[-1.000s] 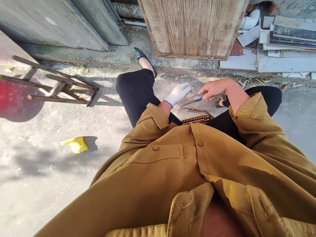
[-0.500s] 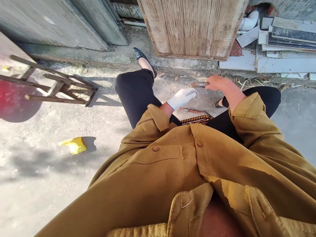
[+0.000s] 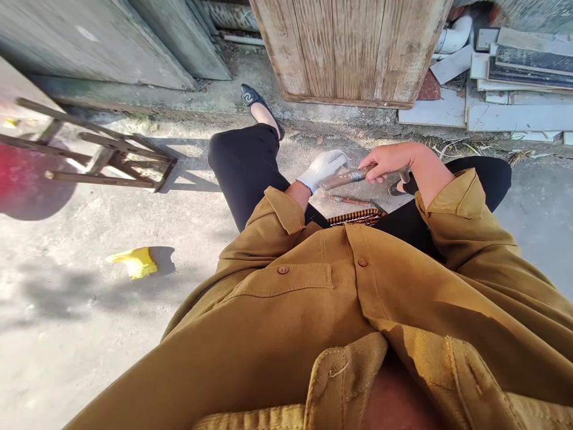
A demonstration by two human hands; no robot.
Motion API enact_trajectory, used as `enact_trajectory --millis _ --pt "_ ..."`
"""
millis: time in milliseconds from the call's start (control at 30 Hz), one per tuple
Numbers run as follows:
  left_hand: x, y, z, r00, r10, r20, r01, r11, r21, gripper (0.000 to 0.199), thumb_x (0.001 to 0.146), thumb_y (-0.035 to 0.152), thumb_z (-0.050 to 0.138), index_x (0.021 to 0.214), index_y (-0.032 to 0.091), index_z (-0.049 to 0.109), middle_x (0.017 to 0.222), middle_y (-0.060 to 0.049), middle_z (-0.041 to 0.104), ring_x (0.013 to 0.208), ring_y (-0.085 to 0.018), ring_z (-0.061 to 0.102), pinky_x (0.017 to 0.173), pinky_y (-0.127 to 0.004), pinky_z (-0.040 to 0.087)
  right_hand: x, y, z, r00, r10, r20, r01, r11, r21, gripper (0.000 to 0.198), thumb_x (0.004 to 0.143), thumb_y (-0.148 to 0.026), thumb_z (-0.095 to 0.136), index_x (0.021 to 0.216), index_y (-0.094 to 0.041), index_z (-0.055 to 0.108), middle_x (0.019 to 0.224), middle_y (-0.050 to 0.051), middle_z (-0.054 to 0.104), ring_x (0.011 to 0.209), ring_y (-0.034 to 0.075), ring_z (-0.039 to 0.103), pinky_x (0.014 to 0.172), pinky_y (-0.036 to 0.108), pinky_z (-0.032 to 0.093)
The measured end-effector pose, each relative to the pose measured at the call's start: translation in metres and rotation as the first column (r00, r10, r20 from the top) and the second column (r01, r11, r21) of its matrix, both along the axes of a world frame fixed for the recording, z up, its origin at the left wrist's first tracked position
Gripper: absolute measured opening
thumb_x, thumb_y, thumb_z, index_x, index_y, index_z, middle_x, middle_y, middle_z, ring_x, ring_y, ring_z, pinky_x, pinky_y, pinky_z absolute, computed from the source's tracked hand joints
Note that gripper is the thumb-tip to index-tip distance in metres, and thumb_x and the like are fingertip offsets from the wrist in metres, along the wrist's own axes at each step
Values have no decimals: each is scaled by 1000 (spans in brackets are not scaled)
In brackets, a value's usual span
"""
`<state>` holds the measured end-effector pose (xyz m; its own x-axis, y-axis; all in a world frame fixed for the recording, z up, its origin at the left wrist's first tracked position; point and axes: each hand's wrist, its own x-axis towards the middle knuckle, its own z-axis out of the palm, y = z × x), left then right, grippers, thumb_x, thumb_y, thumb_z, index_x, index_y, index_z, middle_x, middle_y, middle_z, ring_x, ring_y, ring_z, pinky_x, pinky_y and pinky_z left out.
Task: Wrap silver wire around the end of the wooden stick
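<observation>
My right hand (image 3: 387, 161), bare, is closed round a wooden-handled tool (image 3: 344, 178) with wire wound about its handle. The handle's butt points left, in front of my gloved wrist; the tool's far end is mostly hidden by the hand. My left hand (image 3: 323, 167) wears a white knitted glove. Its fingers are curled together close to the handle, and what they hold, if anything, is hidden. Below the hands lies a second tool (image 3: 347, 199) with a reddish, wire-bound handle. A woven black-and-yellow seat or basket (image 3: 356, 217) shows between my legs.
A wooden stool (image 3: 111, 155) lies at left beside a blurred red round object (image 3: 31, 179). A yellow object (image 3: 136, 263) lies on the concrete. Ahead are a plank panel (image 3: 349, 54) and grey boards (image 3: 102, 42). Stacked tiles (image 3: 514, 113) and a white pipe (image 3: 456, 39) are at right.
My right hand has turned and shifted slightly left, swinging the handle's butt down and left towards me. My gloved left hand has moved a little left and up, its fingers curling more.
</observation>
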<state>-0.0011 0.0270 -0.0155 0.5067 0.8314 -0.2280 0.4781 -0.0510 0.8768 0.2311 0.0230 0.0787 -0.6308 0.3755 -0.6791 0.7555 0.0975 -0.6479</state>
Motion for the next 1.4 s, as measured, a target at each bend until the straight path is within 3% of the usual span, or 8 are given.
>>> enact_trajectory --millis 100,267,400,567,1100,1167,1300,1400 --pt "5 -6 -5 1000 -25 1 25 997 -77 23 100 20 53 81 18 66 63 3 49 60 -13 44 62 -27 37 5 1 12 962 -268 -50 273 943 193 25 108 -43 65 105 -18 70 99 8 75 89 22 68 82 31 54" --pt "7 -21 4 979 -202 -38 202 979 7 22 100 25 55 94 18 74 68 3 57 66 -14 51 71 -26 43 14 12 0 786 -618 -25 553 685 474 37 118 -36 40 127 -13 68 107 16 74 96 28 71 83 37 57" --pt "4 -17 8 982 -166 -88 175 979 103 24 100 25 53 96 17 76 78 1 64 76 -16 57 81 -28 45 14 18 -22 838 -430 336 230 837 496 23 108 -33 66 118 -13 74 104 16 74 98 31 72 83 38 54" --pt "-3 -8 5 996 -42 -77 50 993 110 22 99 25 54 85 17 69 78 0 63 77 -17 56 79 -29 43 -3 8 -25 925 42 378 -61 997 38 10 102 -27 72 98 -18 74 81 5 69 79 21 66 76 33 49" --pt "6 -3 -31 990 -70 124 94 976 -194 24 103 32 62 84 17 65 69 1 59 68 -12 49 70 -28 45 18 8 8 997 -62 44 60 996 62 23 102 -41 71 96 -19 72 94 4 73 88 21 68 86 32 52" --pt "7 -11 -21 983 -122 140 148 970 -194 27 107 34 55 91 18 69 62 3 52 60 -12 44 64 -28 41 16 7 9 974 -224 -22 224 960 167 23 107 -40 66 100 -19 71 98 6 74 87 21 67 86 33 54" --pt "7 -24 2 961 -238 139 260 950 -171 23 102 29 54 93 17 71 61 4 53 56 -12 46 59 -27 37 14 15 -6 819 -569 -72 539 721 435 36 118 -40 43 128 -15 67 111 15 74 93 25 70 84 37 56" --pt "8 -25 12 971 -222 94 231 967 -108 24 100 28 53 92 17 72 61 4 53 56 -12 47 59 -26 37 16 21 -21 812 -560 167 398 739 544 32 114 -37 55 129 -12 70 110 18 74 98 30 72 84 39 55"
